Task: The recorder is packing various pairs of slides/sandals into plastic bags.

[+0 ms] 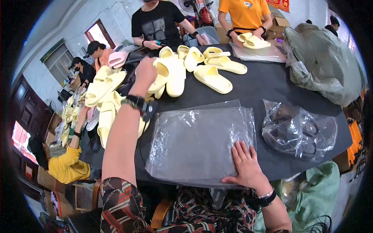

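My left hand [145, 73] is stretched out over the table, its fingers closed at the edge of a pale yellow slipper [159, 76] in the middle pile. The fingertips are partly hidden behind the back of the hand. Flat on the near table lies a stack of clear plastic bags [190, 141]. My right hand [247, 165] rests on the stack's right side, palm down with fingers spread, holding nothing. More pale yellow slippers [213, 79] lie just beyond, some on their sides.
On the black table [268, 83], a crumpled clear bag with dark contents [299, 130] lies right. A large grey-green sack [330, 62] stands far right. A heap of yellow slippers [105, 85] sits left. Across, a person in orange holds yellow slippers [254, 40]; other people work left.
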Action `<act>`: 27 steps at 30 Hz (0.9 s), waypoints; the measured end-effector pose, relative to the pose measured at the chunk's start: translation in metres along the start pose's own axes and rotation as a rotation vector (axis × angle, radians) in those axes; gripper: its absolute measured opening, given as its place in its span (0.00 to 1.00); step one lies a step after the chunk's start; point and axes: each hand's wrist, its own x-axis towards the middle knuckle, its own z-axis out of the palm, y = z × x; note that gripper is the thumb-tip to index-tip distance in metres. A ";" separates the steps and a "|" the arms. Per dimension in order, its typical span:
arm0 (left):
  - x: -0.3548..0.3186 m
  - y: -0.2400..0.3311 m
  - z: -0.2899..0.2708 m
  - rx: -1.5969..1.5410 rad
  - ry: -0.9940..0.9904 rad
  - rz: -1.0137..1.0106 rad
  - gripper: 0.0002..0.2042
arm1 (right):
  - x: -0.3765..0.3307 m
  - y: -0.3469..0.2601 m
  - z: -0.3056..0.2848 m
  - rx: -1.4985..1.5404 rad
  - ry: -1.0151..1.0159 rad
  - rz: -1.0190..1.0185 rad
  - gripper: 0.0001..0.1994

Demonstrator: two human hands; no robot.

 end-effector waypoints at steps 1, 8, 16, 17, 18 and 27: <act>-0.014 0.012 0.008 -0.048 -0.018 -0.013 0.15 | -0.001 0.003 0.000 0.002 -0.007 0.020 0.61; -0.130 0.012 -0.012 -0.041 -0.413 -0.206 0.10 | 0.001 0.002 -0.001 -0.022 -0.039 0.019 0.60; -0.154 0.029 -0.035 -0.499 -0.925 -0.654 0.14 | -0.002 0.003 0.000 -0.046 -0.055 0.052 0.61; -0.150 0.030 -0.034 -0.612 -0.949 -0.765 0.16 | -0.002 0.003 0.002 -0.043 -0.047 0.047 0.61; -0.147 0.033 -0.033 -0.728 -0.971 -0.876 0.17 | -0.003 0.004 0.004 -0.041 -0.040 0.043 0.61; -0.140 0.062 -0.016 -0.517 -0.284 -0.038 0.26 | -0.003 0.002 0.001 -0.049 -0.029 0.042 0.61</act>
